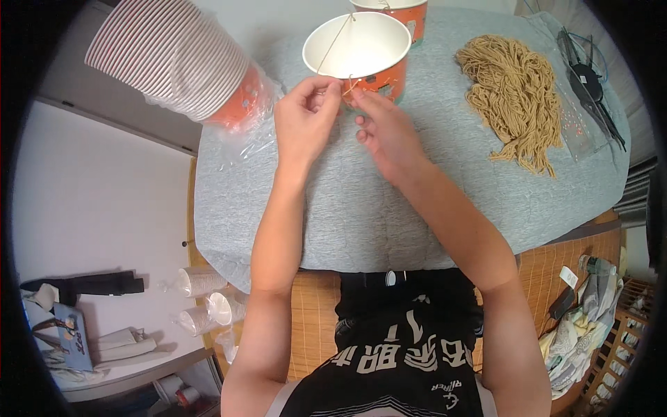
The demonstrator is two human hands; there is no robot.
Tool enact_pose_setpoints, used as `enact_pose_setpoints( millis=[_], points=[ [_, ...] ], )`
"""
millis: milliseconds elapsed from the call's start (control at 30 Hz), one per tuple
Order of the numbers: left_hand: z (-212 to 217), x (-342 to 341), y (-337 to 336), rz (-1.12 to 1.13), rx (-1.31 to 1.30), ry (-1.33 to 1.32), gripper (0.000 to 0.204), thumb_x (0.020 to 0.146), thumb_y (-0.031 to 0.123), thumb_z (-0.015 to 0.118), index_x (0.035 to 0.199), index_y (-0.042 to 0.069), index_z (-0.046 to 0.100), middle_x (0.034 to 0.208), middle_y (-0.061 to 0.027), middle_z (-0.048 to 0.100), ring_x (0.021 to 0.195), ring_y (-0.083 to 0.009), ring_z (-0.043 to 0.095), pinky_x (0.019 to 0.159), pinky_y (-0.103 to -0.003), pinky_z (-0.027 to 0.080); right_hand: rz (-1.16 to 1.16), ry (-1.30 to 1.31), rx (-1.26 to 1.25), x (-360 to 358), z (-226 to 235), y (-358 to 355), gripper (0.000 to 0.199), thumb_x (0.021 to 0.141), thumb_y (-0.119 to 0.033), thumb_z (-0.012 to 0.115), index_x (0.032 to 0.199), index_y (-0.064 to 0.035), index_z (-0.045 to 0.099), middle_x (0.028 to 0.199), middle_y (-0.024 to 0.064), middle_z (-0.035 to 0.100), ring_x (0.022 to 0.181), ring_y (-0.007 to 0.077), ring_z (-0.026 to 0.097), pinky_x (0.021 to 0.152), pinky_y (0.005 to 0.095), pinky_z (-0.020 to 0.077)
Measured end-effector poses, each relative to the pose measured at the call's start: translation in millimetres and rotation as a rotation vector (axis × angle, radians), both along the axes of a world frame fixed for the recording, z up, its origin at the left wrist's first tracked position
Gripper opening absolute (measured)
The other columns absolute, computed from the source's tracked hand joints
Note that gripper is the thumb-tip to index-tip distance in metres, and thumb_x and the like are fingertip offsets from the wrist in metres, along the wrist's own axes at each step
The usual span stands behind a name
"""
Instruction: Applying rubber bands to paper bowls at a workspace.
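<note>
An orange paper bucket (383, 80) with a white inside stands upright at the table's far middle. A thin tan cord (336, 40) runs across its mouth from the far rim to the near rim, where a loop of it hangs down. At the near rim my left hand (306, 115) pinches the cord between thumb and forefinger, the other fingers curled. Just right of it, my right hand (392, 135) has thumb and forefinger closed at the cord's loop, its other fingers loosely bent. Both hands partly cover the bucket's front.
Behind stands a second orange bucket (406, 15). A tall stack of nested buckets (174, 59) in clear plastic leans at the left. A heap of tan cords (514, 97) lies at the right, beside a black tool-like object (590, 87). White cups (201, 281) sit below the table's left edge.
</note>
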State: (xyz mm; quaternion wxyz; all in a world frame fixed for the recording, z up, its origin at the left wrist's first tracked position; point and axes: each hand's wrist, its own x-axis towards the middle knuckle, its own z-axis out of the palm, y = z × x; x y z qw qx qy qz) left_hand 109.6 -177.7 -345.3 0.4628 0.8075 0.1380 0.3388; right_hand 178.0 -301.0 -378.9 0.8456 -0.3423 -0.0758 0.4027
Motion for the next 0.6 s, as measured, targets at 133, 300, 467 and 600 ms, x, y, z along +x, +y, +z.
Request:
enact_pose_setpoints(
  millis=[133, 300, 467, 600],
  points=[
    [6.4, 0.4, -10.1, 0.031, -0.023, -0.006, 0.023, 0.094, 0.02, 0.073, 0.103, -0.001, 0.075, 0.081, -0.0027, 0.071, 0.066, -0.0065, 0.062, 0.058, -0.021, 0.048, -0.107, -0.28, -0.12, 0.2, 1.0, 2.7, 0.026, 0.096, -0.028, 0.07, 0.11, -0.0061, 0.071, 0.095, -0.004, 0.066, 0.082, 0.0067, 0.057, 0.068, 0.0232, 0.0456],
    [3.9, 3.3, -6.8, 0.034, 0.01, -0.004, 0.023, 0.093, 0.019, 0.075, 0.102, -0.001, 0.075, 0.079, -0.0024, 0.071, 0.067, -0.0064, 0.061, 0.059, -0.02, 0.048, -0.177, -0.429, -0.19, -0.3, 2.2, 4.1, 0.026, 0.095, -0.024, 0.07, 0.11, -0.004, 0.072, 0.093, -0.0009, 0.07, 0.08, 0.0092, 0.063, 0.067, 0.0251, 0.0498],
    [14.3, -0.8, -12.8, -0.073, -0.295, -0.012, 0.02, 0.092, 0.014, 0.074, 0.101, -0.003, 0.072, 0.081, -0.0029, 0.071, 0.072, -0.0077, 0.063, 0.066, -0.022, 0.051, -0.459, -0.981, -0.347, 5.8, 6.7, -6.8, 0.019, 0.09, -0.022, 0.075, 0.105, -0.0102, 0.075, 0.086, 0.0014, 0.07, 0.072, 0.0109, 0.064, 0.062, 0.0258, 0.0507],
    [11.2, -3.3, -10.6, -0.183, -0.411, -0.071, 0.017, 0.094, 0.012, 0.072, 0.102, -0.002, 0.069, 0.085, -0.004, 0.072, 0.077, -0.0097, 0.067, 0.072, -0.025, 0.055, -0.857, -1.389, -0.452, 1.0, 18.1, -14.8, 0.011, 0.085, -0.022, 0.078, 0.093, -0.0153, 0.075, 0.085, -0.0024, 0.069, 0.085, 0.0142, 0.065, 0.084, 0.0328, 0.0472]
  ],
)
